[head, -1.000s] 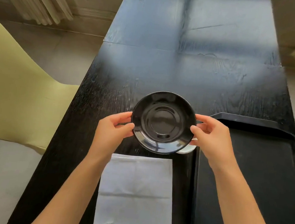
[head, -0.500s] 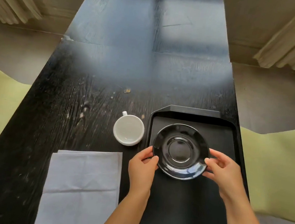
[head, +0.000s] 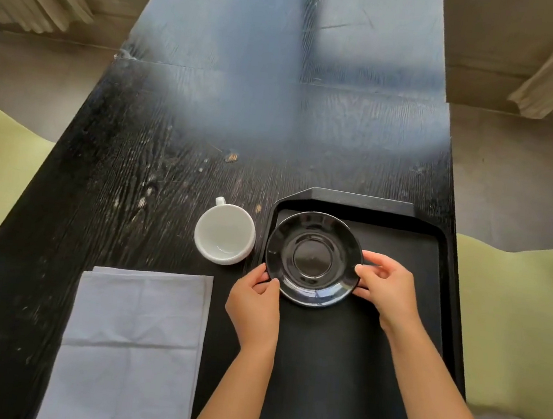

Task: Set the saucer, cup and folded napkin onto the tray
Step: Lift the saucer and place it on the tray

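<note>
A glossy black saucer [head: 313, 259] sits over the far left part of the black tray [head: 414, 225]. My left hand [head: 255, 305] pinches its near-left rim and my right hand [head: 387, 289] grips its right rim. I cannot tell whether the saucer rests on the tray floor or hovers just above it. A white cup [head: 225, 233], upright and empty with its handle pointing away, stands on the table just left of the tray. A pale folded napkin [head: 132, 344] lies flat on the table at the near left.
The long black wooden table [head: 180, 136] stretches away with glare on its far half. Yellow-green chairs [head: 513, 322] flank both sides. Curtains hang at the far corners. The near half of the tray floor is bare.
Both hands carried the saucer from above the cup rightward over the tray and then lower, toward its far left corner. The cup came into view once the saucer moved off.
</note>
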